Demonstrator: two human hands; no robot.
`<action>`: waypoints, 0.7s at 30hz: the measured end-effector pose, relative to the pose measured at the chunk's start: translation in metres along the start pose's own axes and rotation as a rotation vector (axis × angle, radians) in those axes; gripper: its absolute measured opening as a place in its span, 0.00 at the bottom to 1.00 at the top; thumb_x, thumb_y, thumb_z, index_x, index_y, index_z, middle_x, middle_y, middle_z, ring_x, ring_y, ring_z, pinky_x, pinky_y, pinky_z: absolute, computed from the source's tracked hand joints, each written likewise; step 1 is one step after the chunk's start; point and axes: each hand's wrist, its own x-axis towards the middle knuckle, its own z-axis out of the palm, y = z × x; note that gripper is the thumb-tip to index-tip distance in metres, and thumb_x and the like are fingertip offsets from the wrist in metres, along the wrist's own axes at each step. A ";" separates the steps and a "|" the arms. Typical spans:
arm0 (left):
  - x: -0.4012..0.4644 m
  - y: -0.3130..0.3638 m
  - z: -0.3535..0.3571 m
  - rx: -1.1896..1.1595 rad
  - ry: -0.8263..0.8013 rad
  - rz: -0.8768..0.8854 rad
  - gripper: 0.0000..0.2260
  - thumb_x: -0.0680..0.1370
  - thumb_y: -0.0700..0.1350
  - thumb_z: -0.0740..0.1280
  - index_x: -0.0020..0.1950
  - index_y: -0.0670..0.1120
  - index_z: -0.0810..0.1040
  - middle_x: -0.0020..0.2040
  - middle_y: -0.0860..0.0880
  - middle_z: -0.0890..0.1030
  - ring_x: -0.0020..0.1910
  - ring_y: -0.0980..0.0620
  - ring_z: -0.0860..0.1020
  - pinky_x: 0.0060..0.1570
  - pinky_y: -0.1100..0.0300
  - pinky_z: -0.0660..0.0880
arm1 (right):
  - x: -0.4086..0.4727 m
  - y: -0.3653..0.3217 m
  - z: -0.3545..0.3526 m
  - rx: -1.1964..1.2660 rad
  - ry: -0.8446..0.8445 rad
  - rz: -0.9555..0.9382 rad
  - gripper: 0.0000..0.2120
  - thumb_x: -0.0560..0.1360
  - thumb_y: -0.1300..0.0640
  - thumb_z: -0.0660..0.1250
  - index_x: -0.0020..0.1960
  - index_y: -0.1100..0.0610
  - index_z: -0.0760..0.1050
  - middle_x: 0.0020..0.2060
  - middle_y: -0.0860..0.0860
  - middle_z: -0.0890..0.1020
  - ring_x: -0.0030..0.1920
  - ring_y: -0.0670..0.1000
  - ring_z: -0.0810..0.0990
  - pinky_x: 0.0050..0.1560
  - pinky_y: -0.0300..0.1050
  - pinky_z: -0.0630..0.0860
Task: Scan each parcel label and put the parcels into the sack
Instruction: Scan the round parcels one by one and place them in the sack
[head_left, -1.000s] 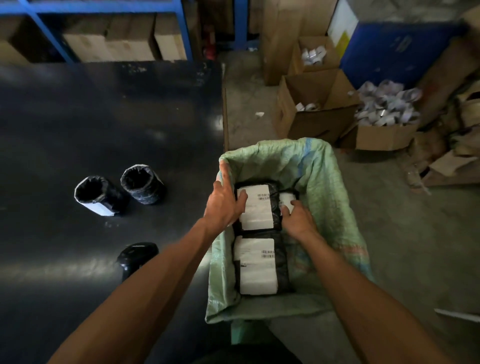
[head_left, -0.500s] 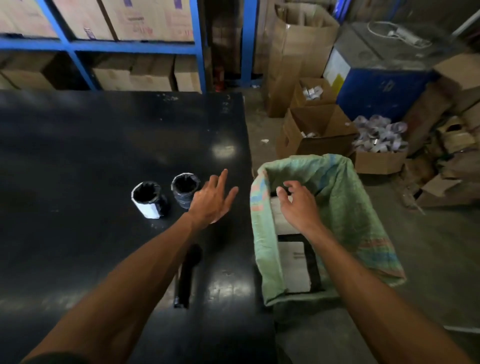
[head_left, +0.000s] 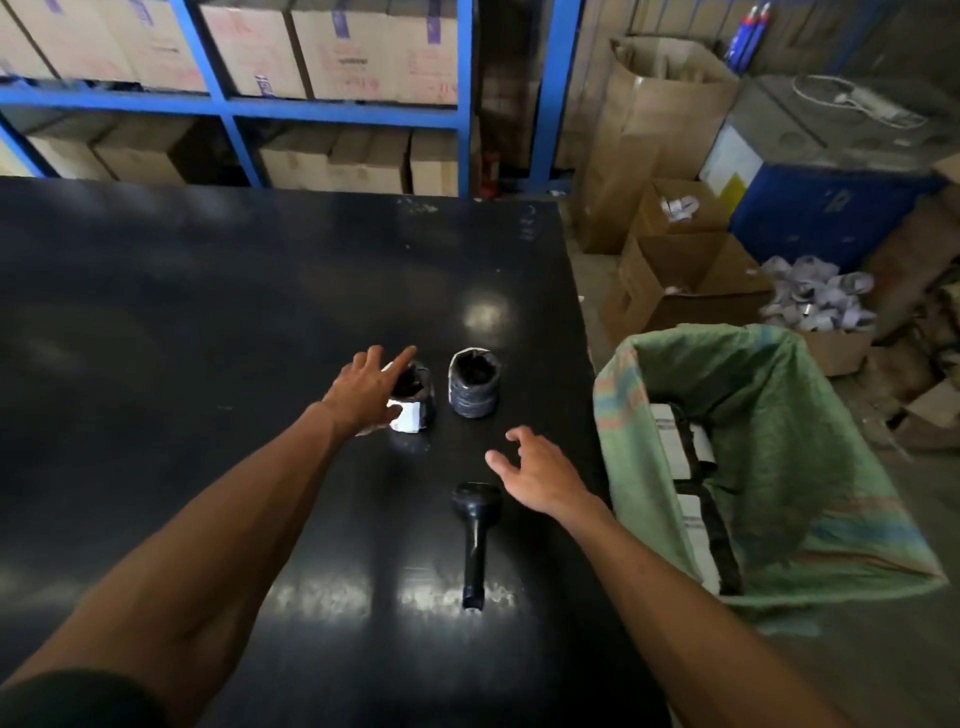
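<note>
Two round black-wrapped parcels stand on the black table (head_left: 208, 312). My left hand (head_left: 366, 387) reaches over the left parcel (head_left: 415, 402), which has a white label; its fingers are spread and hold nothing. The right parcel (head_left: 474, 384) stands free beside it. My right hand (head_left: 535, 470) hovers with loose fingers just above the black handheld scanner (head_left: 475, 535), which lies on the table. To the right, the green woven sack (head_left: 810, 467) stands open, with several black parcels with white labels (head_left: 675, 447) inside.
Open cardboard boxes (head_left: 675, 280) and a heap of crumpled paper (head_left: 815, 296) lie on the floor behind the sack. Blue shelving (head_left: 234, 106) with cartons runs along the back. A blue drum (head_left: 821, 208) stands at the far right.
Both hands have left the sack. My left hand has moved across the table to the labelled parcel, and my right hand has come over to the scanner.
</note>
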 end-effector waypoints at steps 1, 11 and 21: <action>0.000 -0.006 0.003 0.029 -0.021 0.024 0.44 0.74 0.53 0.73 0.82 0.55 0.48 0.71 0.38 0.63 0.67 0.35 0.68 0.66 0.45 0.69 | 0.000 -0.004 0.008 -0.014 -0.038 0.024 0.32 0.77 0.32 0.61 0.74 0.49 0.66 0.68 0.55 0.75 0.70 0.59 0.75 0.68 0.56 0.72; 0.033 -0.019 0.028 0.290 -0.202 0.266 0.46 0.75 0.40 0.72 0.79 0.66 0.44 0.79 0.38 0.36 0.78 0.31 0.42 0.74 0.34 0.52 | 0.012 -0.019 0.051 -0.020 -0.338 0.253 0.58 0.58 0.31 0.75 0.79 0.47 0.53 0.70 0.53 0.73 0.68 0.58 0.76 0.65 0.54 0.75; 0.050 -0.039 0.025 -0.154 -0.093 0.069 0.36 0.71 0.56 0.74 0.75 0.62 0.62 0.68 0.43 0.66 0.63 0.36 0.71 0.56 0.45 0.76 | 0.032 -0.014 0.046 0.445 -0.119 0.246 0.39 0.63 0.57 0.79 0.71 0.45 0.70 0.57 0.48 0.80 0.53 0.47 0.80 0.52 0.41 0.77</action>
